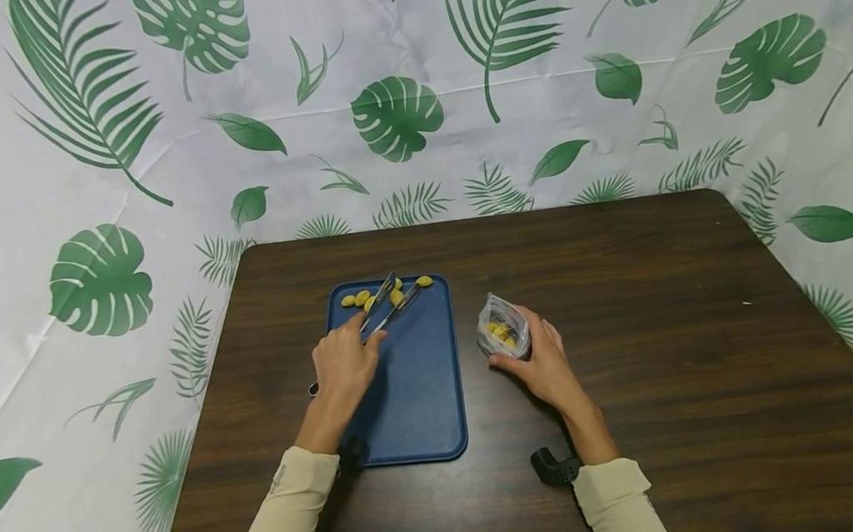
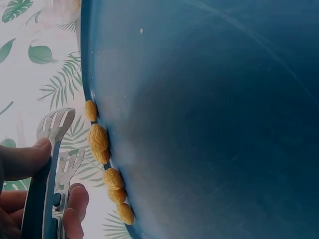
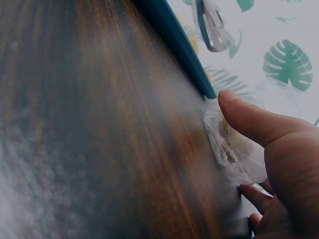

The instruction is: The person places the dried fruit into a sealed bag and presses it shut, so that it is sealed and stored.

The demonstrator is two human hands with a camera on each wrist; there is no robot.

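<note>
On the dark wooden table, a blue tray lies beside a clear bag, which the right hand curls its fingers round. The left hand pinches parted metal tongs. Yellow pieces line the tray's far end; more, seemingly alike, sit in the bag.

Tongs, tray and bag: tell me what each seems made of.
Tongs: metal, probably stainless steel, given the silvery slotted tips. Tray: likely moulded plastic, smooth blue with rounded corners, though coated metal is possible. Bag: thin, glossy plastic film, judging by its see-through, crinkled sides.
</note>
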